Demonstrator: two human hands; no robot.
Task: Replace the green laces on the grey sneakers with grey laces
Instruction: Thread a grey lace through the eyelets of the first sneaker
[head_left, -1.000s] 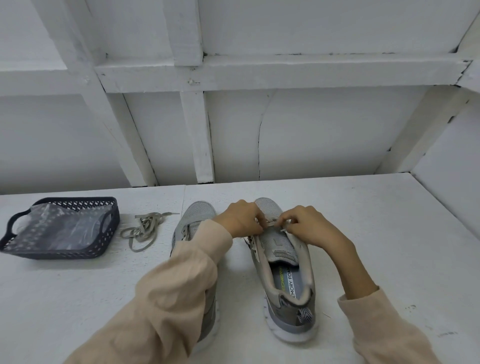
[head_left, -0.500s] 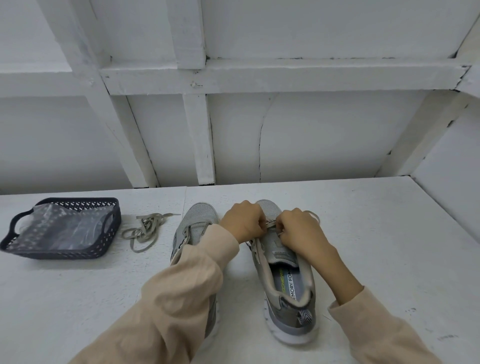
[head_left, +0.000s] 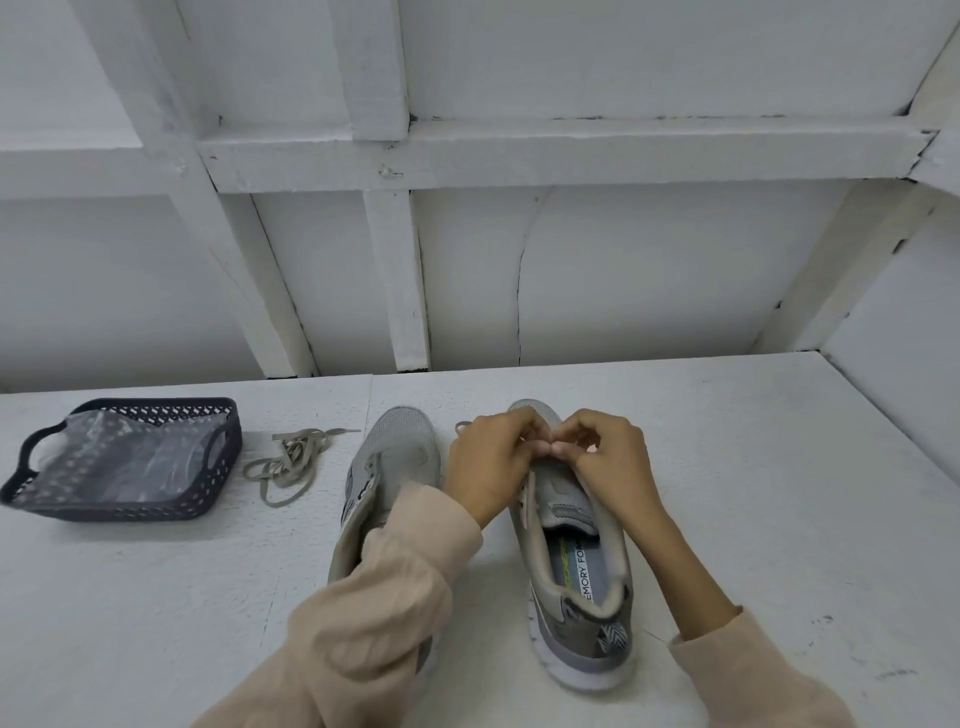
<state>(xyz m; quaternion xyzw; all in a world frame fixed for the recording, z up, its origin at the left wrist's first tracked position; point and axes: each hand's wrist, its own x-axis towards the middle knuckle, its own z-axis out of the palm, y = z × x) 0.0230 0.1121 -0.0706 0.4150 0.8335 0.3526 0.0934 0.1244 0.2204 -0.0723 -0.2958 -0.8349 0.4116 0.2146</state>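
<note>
Two grey sneakers stand side by side mid-table (head_left: 753, 467), toes toward the far edge: the left sneaker (head_left: 402, 447) partly under a sleeve, the right sneaker (head_left: 569, 501) under both hands. Left hand (head_left: 485, 467) and right hand (head_left: 605, 460) are curled, fingertips meeting over its forefoot and pinching a lace (head_left: 461, 427), of which only a short end shows. One loose bundle of lacing (head_left: 288, 462) lies beside a dark basket (head_left: 130, 512) toward the left edge

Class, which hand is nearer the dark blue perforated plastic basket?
Left. The left hand lies right of the dark blue perforated plastic basket, past one grey mesh sneaker; the right hand lies farther right again.
</note>
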